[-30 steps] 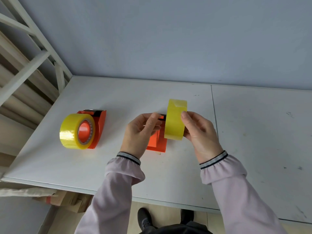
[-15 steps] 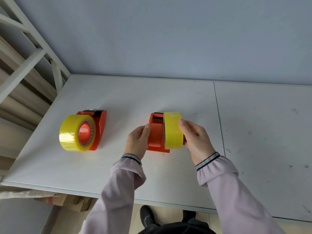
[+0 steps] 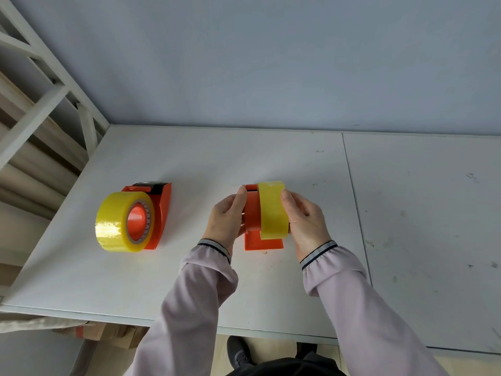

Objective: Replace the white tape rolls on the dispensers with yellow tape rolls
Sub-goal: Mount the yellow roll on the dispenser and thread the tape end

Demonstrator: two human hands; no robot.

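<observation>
Two orange tape dispensers stand on the white table (image 3: 271,289). The left dispenser (image 3: 162,213) carries a yellow tape roll (image 3: 116,226) on its hub, and no hand touches it. The middle dispenser (image 3: 253,213) stands upright between my hands. My left hand (image 3: 227,215) grips its left side. My right hand (image 3: 303,218) holds a second yellow tape roll (image 3: 272,210) edge-on, pressed against the dispenser's right side. No white tape roll is in view.
A white metal frame (image 3: 40,85) with beige rolled material stands to the left of the table. A grey wall runs behind it. A seam (image 3: 355,207) splits the tabletop right of my hands. Cardboard boxes (image 3: 103,332) lie under the front edge.
The yellow roll came down from above the middle dispenser and now sits against its right side. My left hand shifted up along the dispenser's left side.
</observation>
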